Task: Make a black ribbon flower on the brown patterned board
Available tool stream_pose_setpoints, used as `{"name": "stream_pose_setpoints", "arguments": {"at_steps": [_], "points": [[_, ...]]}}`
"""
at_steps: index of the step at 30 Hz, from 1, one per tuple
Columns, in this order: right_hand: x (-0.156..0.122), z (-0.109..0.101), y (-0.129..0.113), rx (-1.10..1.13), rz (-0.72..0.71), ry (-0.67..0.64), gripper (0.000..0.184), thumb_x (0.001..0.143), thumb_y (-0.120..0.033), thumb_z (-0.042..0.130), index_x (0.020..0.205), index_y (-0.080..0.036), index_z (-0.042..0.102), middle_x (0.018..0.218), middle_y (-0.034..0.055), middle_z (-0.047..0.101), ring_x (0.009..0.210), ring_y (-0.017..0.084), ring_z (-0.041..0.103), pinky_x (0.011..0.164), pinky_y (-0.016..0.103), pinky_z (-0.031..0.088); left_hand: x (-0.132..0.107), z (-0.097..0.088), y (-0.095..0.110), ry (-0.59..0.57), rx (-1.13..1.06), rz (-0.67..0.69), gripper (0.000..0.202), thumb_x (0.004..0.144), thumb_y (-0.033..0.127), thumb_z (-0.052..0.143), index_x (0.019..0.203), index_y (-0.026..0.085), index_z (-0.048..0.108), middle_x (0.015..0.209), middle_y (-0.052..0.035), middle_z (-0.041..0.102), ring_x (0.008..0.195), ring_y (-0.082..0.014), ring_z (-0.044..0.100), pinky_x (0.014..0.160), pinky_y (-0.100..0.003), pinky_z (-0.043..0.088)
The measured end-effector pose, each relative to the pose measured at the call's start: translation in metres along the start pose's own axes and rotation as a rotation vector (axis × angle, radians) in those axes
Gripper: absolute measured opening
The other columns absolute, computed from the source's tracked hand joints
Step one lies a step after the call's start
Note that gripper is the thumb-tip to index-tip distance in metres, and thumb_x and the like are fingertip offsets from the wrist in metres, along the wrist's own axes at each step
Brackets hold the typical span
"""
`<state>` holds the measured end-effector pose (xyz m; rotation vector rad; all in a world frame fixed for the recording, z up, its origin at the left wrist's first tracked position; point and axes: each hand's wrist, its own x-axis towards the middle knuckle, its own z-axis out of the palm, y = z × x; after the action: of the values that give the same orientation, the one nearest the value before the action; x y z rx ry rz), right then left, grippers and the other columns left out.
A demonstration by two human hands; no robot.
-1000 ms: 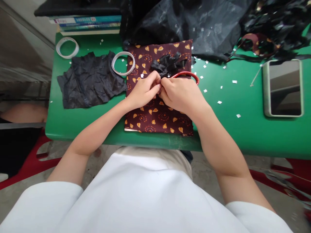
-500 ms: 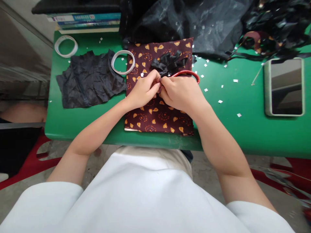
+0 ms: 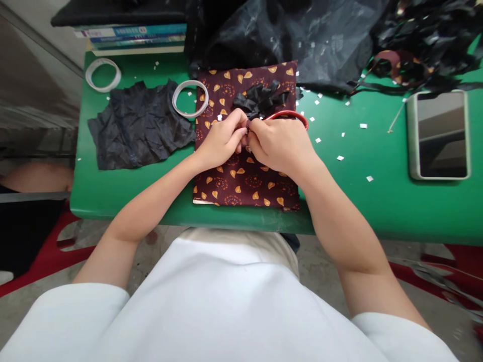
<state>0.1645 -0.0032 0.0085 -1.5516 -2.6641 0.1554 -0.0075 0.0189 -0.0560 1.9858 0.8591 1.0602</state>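
Green tabletop (image 3: 362, 211) stretches before us, with a black plastic sheet (image 3: 287, 42) along its far side. We have a dark maroon panel patterned with yellow shapes (image 3: 245, 186) lying flat at the near edge, directly under our hands. Left of it we see a crumpled black piece (image 3: 141, 125) reaching its edge; well to the right lies a phone (image 3: 439, 136). Our right hand (image 3: 281, 143) and left hand (image 3: 222, 138) meet over the panel, fingertips nearly touching. Just beyond them rests a cluster of black strips (image 3: 260, 98). One pale ring (image 3: 190, 115) overlaps the panel's left edge. Behind our right knuckles curves a red handle (image 3: 290, 113). Our fingers on both sides pinch a small dark scrap (image 3: 248, 126), mostly hidden. White bits (image 3: 369, 179) dot the right side.
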Motion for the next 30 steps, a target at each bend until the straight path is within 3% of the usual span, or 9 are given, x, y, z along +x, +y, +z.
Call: {"name": "stream_pose_setpoints", "arguments": {"at_steps": [12, 16, 23, 30], "points": [[-0.001, 0.002, 0.000, 0.113, 0.026, 0.085, 0.037, 0.097, -0.030, 0.029, 0.099, -0.015, 0.063, 0.083, 0.0119, 0.069, 0.073, 0.024, 0.060, 0.063, 0.033, 0.033, -0.001, 0.002, -0.001, 0.034, -0.111, -0.057, 0.027, 0.099, 0.047, 0.045, 0.094, 0.022, 0.053, 0.065, 0.0035, 0.058, 0.069, -0.0143, 0.069, 0.068, -0.031, 0.058], [0.000, 0.002, 0.000, 0.272, 0.064, 0.124, 0.032, 0.096, -0.030, 0.033, 0.093, -0.018, 0.063, 0.078, 0.0085, 0.067, 0.073, 0.023, 0.059, 0.065, 0.034, 0.038, 0.002, -0.001, 0.006, 0.030, -0.112, -0.079, 0.033, 0.099, 0.053, 0.044, 0.093, 0.021, 0.051, 0.067, 0.0033, 0.056, 0.071, -0.0141, 0.071, 0.067, -0.030, 0.060], [0.001, 0.003, -0.001, 0.747, 0.092, 0.187, 0.031, 0.097, -0.037, 0.039, 0.080, -0.023, 0.061, 0.059, 0.0010, 0.055, 0.063, 0.018, 0.054, 0.060, 0.032, 0.045, 0.004, -0.004, 0.021, 0.070, -0.112, -0.094, 0.038, 0.097, 0.059, 0.042, 0.095, 0.022, 0.049, 0.072, 0.0037, 0.052, 0.075, -0.0133, 0.072, 0.067, -0.029, 0.061], [0.002, 0.004, -0.001, 0.760, 0.104, 0.151, 0.037, 0.099, -0.041, 0.035, 0.082, -0.023, 0.062, 0.063, 0.0020, 0.058, 0.060, 0.018, 0.053, 0.058, 0.033, 0.046, 0.004, 0.001, 0.019, 0.132, -0.129, -0.042, 0.034, 0.097, 0.056, 0.045, 0.097, 0.022, 0.052, 0.074, 0.0027, 0.053, 0.079, -0.0144, 0.073, 0.066, -0.028, 0.061]]}}
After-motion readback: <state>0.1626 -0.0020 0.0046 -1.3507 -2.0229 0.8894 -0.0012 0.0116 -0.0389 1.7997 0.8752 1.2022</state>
